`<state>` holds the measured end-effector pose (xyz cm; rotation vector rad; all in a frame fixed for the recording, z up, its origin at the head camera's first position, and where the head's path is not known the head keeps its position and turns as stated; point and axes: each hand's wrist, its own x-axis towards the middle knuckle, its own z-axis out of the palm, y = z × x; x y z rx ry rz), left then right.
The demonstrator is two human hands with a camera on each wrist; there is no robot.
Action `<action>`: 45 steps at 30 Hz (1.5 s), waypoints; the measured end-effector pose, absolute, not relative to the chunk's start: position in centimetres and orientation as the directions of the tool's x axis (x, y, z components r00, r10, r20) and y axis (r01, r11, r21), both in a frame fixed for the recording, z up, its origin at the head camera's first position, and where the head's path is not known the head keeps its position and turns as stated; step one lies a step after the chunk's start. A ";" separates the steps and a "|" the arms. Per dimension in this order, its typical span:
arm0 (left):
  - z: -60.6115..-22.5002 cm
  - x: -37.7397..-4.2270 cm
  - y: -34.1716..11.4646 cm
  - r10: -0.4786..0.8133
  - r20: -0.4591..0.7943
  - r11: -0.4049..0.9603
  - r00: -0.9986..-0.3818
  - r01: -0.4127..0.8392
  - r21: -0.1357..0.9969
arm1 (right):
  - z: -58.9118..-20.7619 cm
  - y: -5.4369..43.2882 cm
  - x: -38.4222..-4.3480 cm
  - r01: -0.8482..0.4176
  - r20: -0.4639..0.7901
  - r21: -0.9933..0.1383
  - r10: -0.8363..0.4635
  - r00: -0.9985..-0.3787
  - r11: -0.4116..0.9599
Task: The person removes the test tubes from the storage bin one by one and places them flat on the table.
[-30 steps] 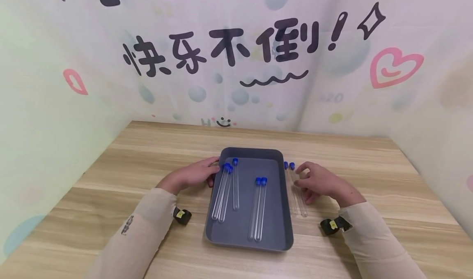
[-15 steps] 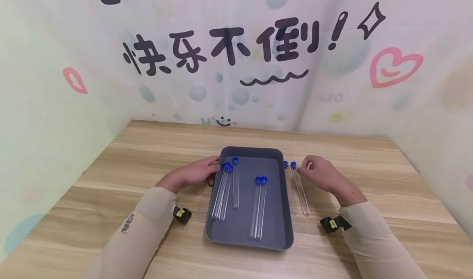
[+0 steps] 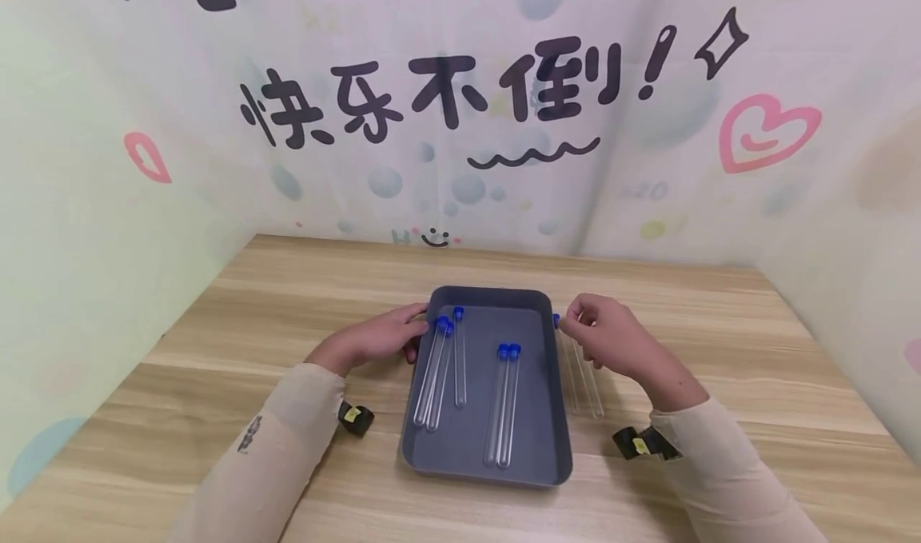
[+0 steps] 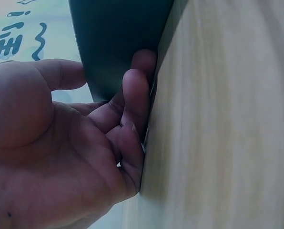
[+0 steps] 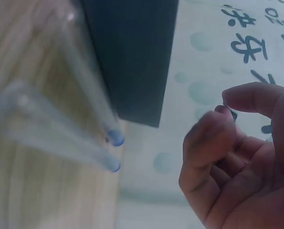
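Along the outer left wall of a grey tray [image 3: 528, 463] rests my left hand [image 3: 374, 339], its fingers [image 4: 135, 98] against the wall low by the table, thumb up near the rim. Inside the tray lie three clear test tubes with blue caps [image 3: 442, 323] at the left and two more capped tubes [image 3: 508, 351] at the right. Two further test tubes [image 3: 590, 387] lie on the table just right of the tray. Above their capped ends hovers my right hand [image 3: 612, 335], fingers loosely bent, thumb and forefinger tips close together, holding nothing. It hides one cap in the head view.
The wooden table [image 3: 309, 279] runs back to a printed cloth [image 3: 345, 175] with large dark lettering. Pale side walls stand left and right. A black wrist camera [image 3: 636, 443] is strapped on the right forearm, another [image 3: 356, 419] on the left.
My right hand has risen from beside the outer tubes and shifted left over their caps, its fingers drawn closer together. The rightmost tube slid slightly right. Left hand and tray stay put.
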<state>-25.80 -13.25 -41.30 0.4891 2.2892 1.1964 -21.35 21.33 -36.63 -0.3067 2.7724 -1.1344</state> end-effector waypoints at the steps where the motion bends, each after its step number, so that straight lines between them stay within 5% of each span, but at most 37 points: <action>1: -41.3 -25.8 -13.3 0.527 -0.269 0.546 -0.806 0.079 0.834 | -36.6 21.1 -21.3 -0.140 -0.043 -0.711 -0.241 -0.969 0.689; 26: -41.8 -25.8 -13.7 0.479 -0.290 0.558 -0.828 0.033 0.829 | -34.0 13.0 -21.7 -0.155 -0.066 -0.835 -0.376 -0.924 0.528; 45: -41.5 -26.1 -13.6 0.475 -0.319 0.548 -0.820 -0.008 0.836 | -36.5 9.5 -22.3 -0.040 -0.143 -0.887 -0.357 -0.923 0.459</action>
